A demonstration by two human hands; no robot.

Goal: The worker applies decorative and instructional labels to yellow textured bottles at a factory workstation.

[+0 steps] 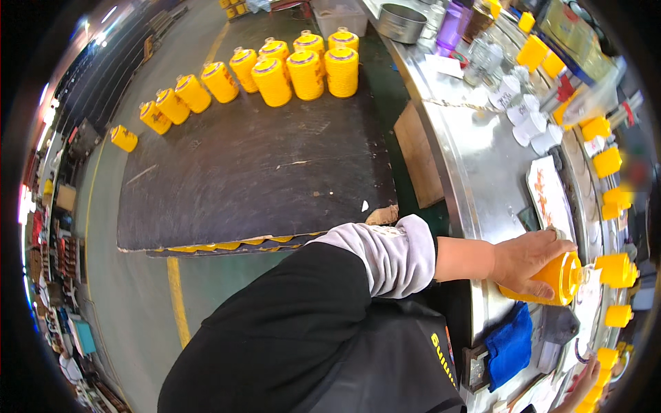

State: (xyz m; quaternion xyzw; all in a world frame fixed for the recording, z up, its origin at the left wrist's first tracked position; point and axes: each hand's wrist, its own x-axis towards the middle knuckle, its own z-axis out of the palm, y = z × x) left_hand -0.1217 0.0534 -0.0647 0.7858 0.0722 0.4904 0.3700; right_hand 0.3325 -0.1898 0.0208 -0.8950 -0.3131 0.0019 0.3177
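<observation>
Yellow bottle (567,281) at right, over metal bench (482,162), directly under left hand (527,261), fingers wrapped around body; long axis left-right, neck right. Right hand (584,383) farther off, near side; its fingers cannot be told.

bright glare whitens the steel counter (475,168); edges bow.

Premises are a factory workshop. A painted floor line (177,303), steel workbench (485,168) and rows of matching yellow containers (304,77) show it.
</observation>
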